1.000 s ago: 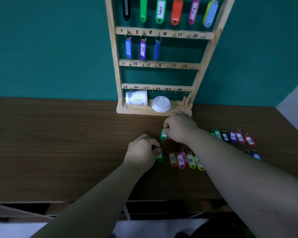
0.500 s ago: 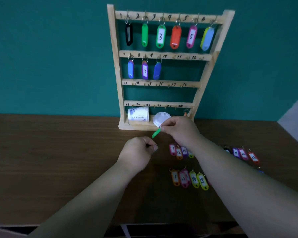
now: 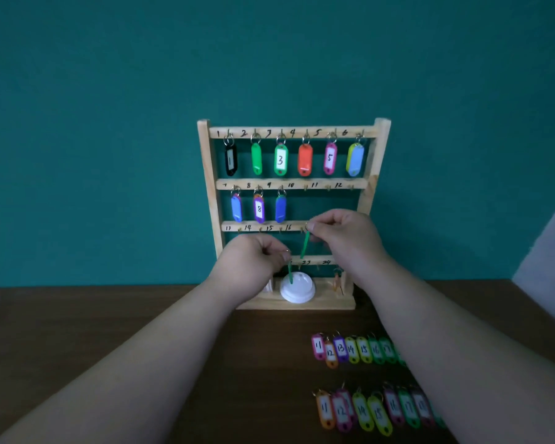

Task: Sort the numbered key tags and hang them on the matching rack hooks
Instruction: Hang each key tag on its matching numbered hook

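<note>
Green tag hangs from right hand, seen edge-on. Long axis near vertical, ring end up, bottom end tipped slightly left. It's in front of the rack, btw the 13–18 rail and the 19–24 rail. Second green tag hangs from left hand, also edge-on, approx vertical, ring up, lower tip over the white lid.

Rack stands upright on table against teal wall. Top-rail tags: six hung, ring up, long axis vertical (black 1, green, green 3, orange, pink 5, yellow/blue). 2nd-rail tags: blue, purple 8, blue on hooks 7–9. Base shelf holds the lid, a white cup mostly hidden behind left hand, and a small orange item; can't tell what it is.

Both arms reach fwd, backs of hands to cam. Right hand is higher, thumb + index pinching its tag's ring, other fingers curled. Left hand is lower-left, fingers curled, pinching its tag at the top.

On the table, far row and near row of tags lie flat, labels up, rings toward rack, partly under right forearm.
</note>
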